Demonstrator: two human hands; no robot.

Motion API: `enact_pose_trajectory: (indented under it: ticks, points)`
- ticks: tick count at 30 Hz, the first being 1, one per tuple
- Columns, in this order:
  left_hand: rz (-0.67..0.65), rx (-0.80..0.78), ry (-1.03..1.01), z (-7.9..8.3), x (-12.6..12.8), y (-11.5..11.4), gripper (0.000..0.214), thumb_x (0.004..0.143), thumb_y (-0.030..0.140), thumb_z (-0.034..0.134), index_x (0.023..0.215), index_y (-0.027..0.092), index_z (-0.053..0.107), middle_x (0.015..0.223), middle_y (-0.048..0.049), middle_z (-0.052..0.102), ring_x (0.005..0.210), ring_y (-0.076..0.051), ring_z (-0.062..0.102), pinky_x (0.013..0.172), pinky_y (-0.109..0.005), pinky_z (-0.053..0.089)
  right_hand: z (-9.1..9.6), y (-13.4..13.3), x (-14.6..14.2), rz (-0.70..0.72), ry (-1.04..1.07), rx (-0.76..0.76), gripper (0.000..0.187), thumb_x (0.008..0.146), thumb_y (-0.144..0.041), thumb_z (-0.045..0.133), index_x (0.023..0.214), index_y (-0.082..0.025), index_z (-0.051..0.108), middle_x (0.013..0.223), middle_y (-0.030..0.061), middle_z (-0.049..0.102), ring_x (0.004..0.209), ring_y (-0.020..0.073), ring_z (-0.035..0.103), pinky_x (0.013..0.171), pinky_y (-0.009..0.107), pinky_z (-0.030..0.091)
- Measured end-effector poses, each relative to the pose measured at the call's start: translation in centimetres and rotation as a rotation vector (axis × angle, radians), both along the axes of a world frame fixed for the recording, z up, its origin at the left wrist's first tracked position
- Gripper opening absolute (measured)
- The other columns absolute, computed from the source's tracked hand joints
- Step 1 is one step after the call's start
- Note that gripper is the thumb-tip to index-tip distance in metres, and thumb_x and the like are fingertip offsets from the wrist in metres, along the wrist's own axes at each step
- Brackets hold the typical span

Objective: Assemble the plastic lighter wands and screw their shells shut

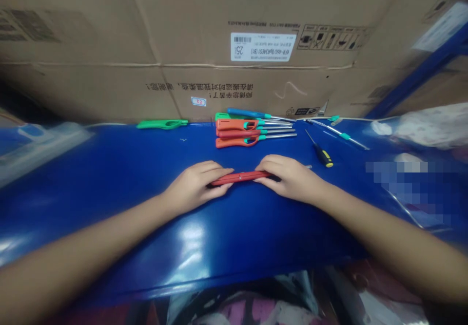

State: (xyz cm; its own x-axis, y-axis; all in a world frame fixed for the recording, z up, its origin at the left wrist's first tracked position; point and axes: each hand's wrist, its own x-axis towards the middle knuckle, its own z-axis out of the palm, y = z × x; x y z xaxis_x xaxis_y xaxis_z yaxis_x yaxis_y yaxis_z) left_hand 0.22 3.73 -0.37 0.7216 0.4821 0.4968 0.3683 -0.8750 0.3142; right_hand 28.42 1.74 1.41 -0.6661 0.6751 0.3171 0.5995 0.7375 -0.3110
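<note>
Between my two hands is a red lighter handle (242, 177), held level above the blue table with a thin seam along its edge. My left hand (199, 184) pinches its left end with thumb and fingers. The right end is gripped by my right hand (288, 176), which hides that end. Just beyond lies a stack of long-nosed lighters, among them an orange lighter (234, 143) and a blue lighter (244, 112), metal nozzles pointing right. A screwdriver (323, 155) with a black and yellow handle rests past my right hand.
A green lighter handle (161, 124) lies at the back left. Loose metal nozzles with teal fittings (344, 136) are at the back right. A large cardboard box (183, 32) stands behind the blue table (146, 257). Plastic bags (40, 144) sit at the left.
</note>
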Motion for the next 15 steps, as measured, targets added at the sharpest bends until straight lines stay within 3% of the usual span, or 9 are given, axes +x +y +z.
enact_pose_trajectory:
  ticks: [7,15]
  points:
    - [-0.038,-0.033,-0.016,0.25,0.12,-0.43,0.027,0.098,0.027,0.059,0.121,0.013,0.067,0.096,-0.0104,0.073,0.086,-0.019,0.067,0.079,-0.031,0.055,0.15,-0.46,-0.1,-0.001,-0.022,0.061,0.019,0.1,-0.031,0.055,0.095,-0.017,0.065,0.088,0.0082,0.068,0.083,0.0208,0.061,0.075,0.032,0.049]
    - [0.056,-0.06,0.009,0.51,0.18,-0.75,0.028,0.097,0.036,0.06,0.117,0.016,0.064,0.101,-0.0087,0.072,0.086,-0.019,0.069,0.078,-0.029,0.054,0.24,-0.44,-0.43,-0.032,0.006,0.023,0.021,0.101,-0.031,0.052,0.099,-0.017,0.068,0.091,0.008,0.071,0.084,0.0207,0.065,0.076,0.032,0.05]
